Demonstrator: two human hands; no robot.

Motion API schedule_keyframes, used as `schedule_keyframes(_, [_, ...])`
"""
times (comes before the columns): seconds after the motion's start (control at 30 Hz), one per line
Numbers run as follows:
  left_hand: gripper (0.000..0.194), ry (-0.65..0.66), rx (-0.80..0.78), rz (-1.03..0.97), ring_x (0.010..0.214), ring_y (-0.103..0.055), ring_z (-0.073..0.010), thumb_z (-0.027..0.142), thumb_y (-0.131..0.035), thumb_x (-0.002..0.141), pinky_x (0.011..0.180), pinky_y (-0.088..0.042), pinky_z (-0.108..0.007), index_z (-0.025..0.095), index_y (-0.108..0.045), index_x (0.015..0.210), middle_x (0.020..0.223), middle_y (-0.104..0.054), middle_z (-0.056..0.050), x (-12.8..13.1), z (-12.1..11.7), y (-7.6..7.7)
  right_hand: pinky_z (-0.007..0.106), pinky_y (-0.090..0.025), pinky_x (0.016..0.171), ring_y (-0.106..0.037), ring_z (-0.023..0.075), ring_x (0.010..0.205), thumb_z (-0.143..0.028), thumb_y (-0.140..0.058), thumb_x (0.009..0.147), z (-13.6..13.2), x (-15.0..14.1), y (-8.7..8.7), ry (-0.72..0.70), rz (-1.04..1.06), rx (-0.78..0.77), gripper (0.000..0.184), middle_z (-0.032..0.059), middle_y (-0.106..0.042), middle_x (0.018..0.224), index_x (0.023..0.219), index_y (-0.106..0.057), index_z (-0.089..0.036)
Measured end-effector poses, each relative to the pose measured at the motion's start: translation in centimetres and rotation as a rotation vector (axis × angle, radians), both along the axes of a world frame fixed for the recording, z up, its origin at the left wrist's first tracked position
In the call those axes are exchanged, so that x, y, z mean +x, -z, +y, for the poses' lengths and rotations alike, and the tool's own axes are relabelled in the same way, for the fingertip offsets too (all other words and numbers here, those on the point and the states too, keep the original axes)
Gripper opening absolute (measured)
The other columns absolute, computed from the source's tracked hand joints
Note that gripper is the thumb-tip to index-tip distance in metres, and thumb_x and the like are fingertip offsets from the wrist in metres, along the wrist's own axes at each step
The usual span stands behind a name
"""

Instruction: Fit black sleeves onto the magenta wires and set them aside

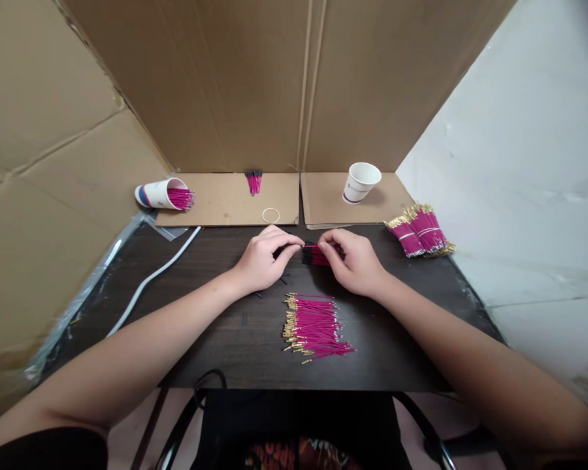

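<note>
Between my hands runs a thin magenta wire (312, 246), just above a pile of black-ended magenta wires (315, 256). My right hand (351, 262) pinches this wire between thumb and forefinger and partly covers the pile. At the wire's left end, the thumb and forefinger of my left hand (266, 260) are pressed together; the small thing in them is hidden. A few short black tubes (284, 279) lie beside and under my left hand. Closer to my body, a loose spread of magenta wires (316, 326) has gold terminals on the left and bare silvery tips on the right.
A tipped paper cup (151, 194) holds magenta wires at the back left. An upright paper cup (361, 183), a rubber band (271, 215) and a small black-ended bunch (253, 183) rest on cardboard. Banded wire bundles (419, 232) lie right; a white cable (151, 277) runs left.
</note>
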State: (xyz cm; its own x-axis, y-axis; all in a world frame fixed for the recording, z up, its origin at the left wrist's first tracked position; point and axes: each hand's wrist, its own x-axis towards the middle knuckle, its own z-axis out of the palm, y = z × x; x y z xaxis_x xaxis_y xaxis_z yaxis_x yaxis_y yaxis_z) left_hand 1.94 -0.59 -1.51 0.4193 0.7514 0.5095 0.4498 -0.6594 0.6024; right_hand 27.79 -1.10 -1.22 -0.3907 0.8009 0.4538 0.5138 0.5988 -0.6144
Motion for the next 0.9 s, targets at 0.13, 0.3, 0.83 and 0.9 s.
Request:
schedule_keyframes(0.13, [0.021, 0.012, 0.012, 0.000, 0.105, -0.075, -0.0258, 0.028, -0.065, 0.114, 0.101, -0.061, -0.046, 0.022, -0.085, 0.112, 0.106, -0.085, -0.008, 0.02, 0.03, -0.05, 0.038, -0.053, 0.080, -0.069, 0.0234, 0.080, -0.031, -0.058, 0.114, -0.11, -0.07, 0.00, -0.003, 0.021, -0.015, 0.017, 0.0056, -0.076, 0.087, 0.102, -0.068, -0.023])
schedule_keyframes(0.3, [0.021, 0.025, 0.013, 0.007, 0.103, -0.075, -0.0263, 0.028, -0.065, 0.113, 0.100, -0.061, -0.047, 0.023, -0.085, 0.112, 0.105, -0.086, -0.008, 0.08, 0.01, -0.06, 0.037, -0.052, 0.080, -0.069, 0.0231, 0.080, -0.033, -0.058, 0.115, -0.09, 0.08, -0.02, 0.003, 0.040, -0.051, 0.019, 0.0051, -0.076, 0.088, 0.102, -0.068, -0.023])
schedule_keyframes(0.83, [0.017, 0.053, 0.067, -0.002, 0.099, -0.074, -0.0252, 0.026, -0.068, 0.113, 0.096, -0.060, -0.043, 0.021, -0.085, 0.112, 0.104, -0.085, -0.008, 0.05, 0.13, 0.33, 0.036, -0.050, 0.078, -0.070, 0.0224, 0.079, -0.028, -0.063, 0.112, -0.20, -0.05, 0.39, -0.006, 0.045, -0.045, 0.013, 0.0036, -0.077, 0.087, 0.103, -0.071, -0.023])
schedule_keyframes(0.9, [0.018, 0.046, 0.056, 0.000, 0.100, -0.074, -0.0257, 0.026, -0.068, 0.113, 0.096, -0.060, -0.043, 0.021, -0.085, 0.112, 0.104, -0.085, -0.008, 0.03, 0.13, 0.31, 0.036, -0.050, 0.077, -0.070, 0.0224, 0.079, -0.029, -0.063, 0.112, -0.16, -0.03, 0.30, -0.005, 0.045, -0.034, 0.014, 0.0036, -0.076, 0.086, 0.103, -0.071, -0.023])
